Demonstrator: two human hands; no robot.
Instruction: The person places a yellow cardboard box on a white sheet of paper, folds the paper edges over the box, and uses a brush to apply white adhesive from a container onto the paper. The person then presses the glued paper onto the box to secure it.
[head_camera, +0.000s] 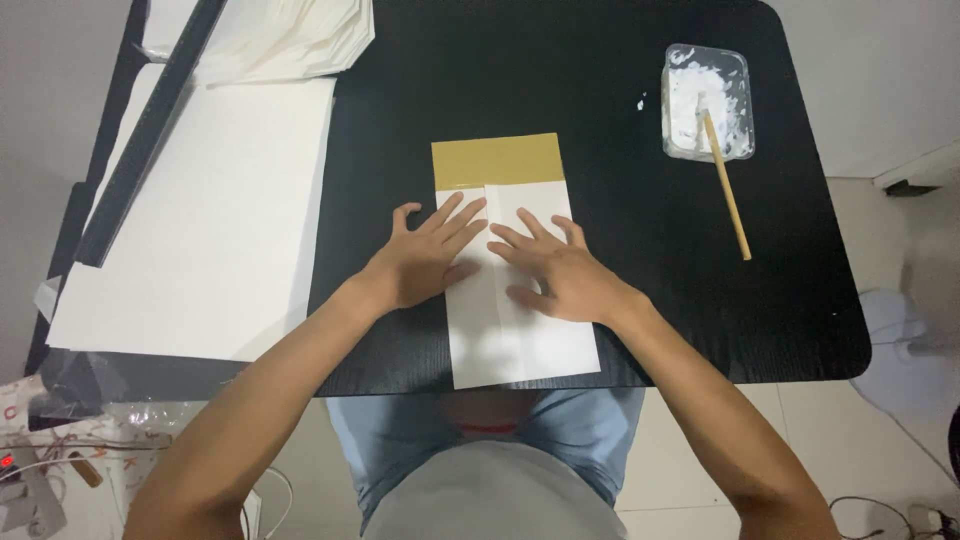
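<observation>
Head cam, looking straight down at a black tabletop (620, 120). Dead centre there's a folded paper sheet (520, 340), white on the folded flaps with a mustard-gold strip showing at the far end. The two flaps meet in a seam running down the middle, and the near edge of the sheet hangs a bit past the tabletop's front edge.

Both hands are flat on it, palms down. The left hand (425, 262) sits on the left flap, partly over the black surface too, fingers (462, 218) spread and angled up toward the seam. The right hand (560, 275) is on the right flap, its fingers (515, 240) also spread, pointing up and left so the tips of both hands nearly meet at the seam. Nothing pinched, just pressing down.

Off to the far right there's a clear plastic tub (706, 100) with white paste in it, and a wooden stick (728, 195) leaning out of it onto the tabletop. On the left lies a big stack of white sheets (200, 220), with a long black bar (150, 130) across its far left corner.
</observation>
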